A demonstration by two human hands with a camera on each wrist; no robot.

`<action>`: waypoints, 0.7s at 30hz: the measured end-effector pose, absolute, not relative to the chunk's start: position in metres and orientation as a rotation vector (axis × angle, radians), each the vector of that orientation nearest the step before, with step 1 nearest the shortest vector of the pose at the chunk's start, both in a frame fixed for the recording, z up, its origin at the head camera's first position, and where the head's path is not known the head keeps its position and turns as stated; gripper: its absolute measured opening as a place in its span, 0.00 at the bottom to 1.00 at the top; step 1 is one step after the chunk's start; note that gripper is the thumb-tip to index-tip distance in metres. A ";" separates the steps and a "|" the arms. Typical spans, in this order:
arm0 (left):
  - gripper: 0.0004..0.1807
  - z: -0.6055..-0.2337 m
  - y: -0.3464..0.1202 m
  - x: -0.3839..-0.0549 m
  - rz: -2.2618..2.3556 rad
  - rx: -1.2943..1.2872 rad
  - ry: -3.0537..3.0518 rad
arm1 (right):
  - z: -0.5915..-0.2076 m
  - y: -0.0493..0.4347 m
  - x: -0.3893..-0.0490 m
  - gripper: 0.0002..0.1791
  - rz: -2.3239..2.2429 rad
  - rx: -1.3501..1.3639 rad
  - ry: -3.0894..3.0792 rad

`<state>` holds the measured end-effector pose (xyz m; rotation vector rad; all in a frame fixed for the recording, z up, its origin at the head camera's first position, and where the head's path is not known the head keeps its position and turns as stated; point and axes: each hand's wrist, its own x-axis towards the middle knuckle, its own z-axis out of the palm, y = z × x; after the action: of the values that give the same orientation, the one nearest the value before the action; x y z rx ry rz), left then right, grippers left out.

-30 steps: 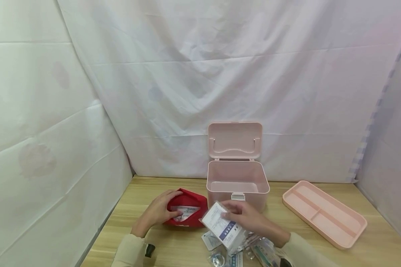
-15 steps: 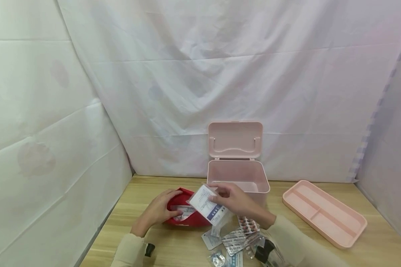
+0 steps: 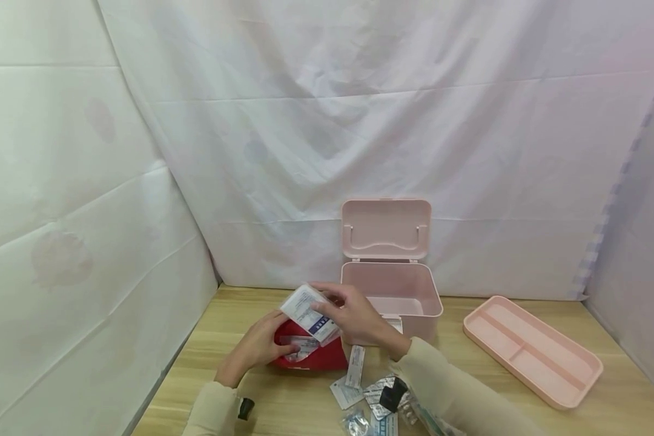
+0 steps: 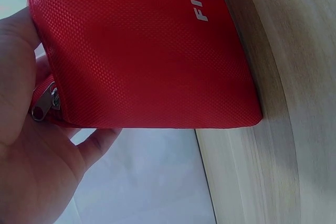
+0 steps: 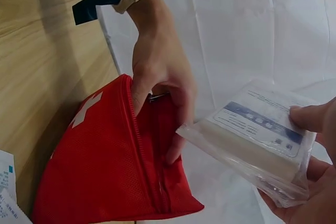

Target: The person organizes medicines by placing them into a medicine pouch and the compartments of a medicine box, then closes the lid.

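Observation:
A red zippered first-aid pouch (image 3: 323,358) stands on the table, its mouth open and a white-labelled packet (image 3: 305,345) showing inside. My left hand (image 3: 257,345) grips the pouch's left end by the rim, near the metal zipper pull (image 4: 47,100). Above the opening, my right hand (image 3: 355,312) pinches a clear plastic packet (image 3: 307,310) with a white label and blue band. The right wrist view shows that packet tilted, thumb (image 5: 310,118) on top and fingers underneath. It is apart from the left hand there; its contents look like a whitish block.
Behind stands a pink box (image 3: 389,290) with its lid (image 3: 386,229) raised. A pink divided tray (image 3: 531,351) lies at the right. In front are a silver blister pack (image 3: 378,393), white sachets (image 3: 346,392) and a small clear bag (image 3: 355,422). White cloth (image 3: 283,151) surrounds the table.
My right hand has carried the plastic packet up and left, from over the loose supplies to above the pouch's mouth. The left hand has stayed on the pouch.

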<state>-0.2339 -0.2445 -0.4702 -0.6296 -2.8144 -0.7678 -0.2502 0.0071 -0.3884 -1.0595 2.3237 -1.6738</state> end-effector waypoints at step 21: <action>0.35 -0.473 -0.244 -0.234 -0.854 -0.621 -2.769 | -0.430 -0.022 -0.260 0.24 -1.602 -1.251 2.451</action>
<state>-0.2343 -0.2445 -0.4731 -0.6208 -2.7691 -0.8536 -0.2602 -0.0222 -0.4300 -1.2514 2.4512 -1.6016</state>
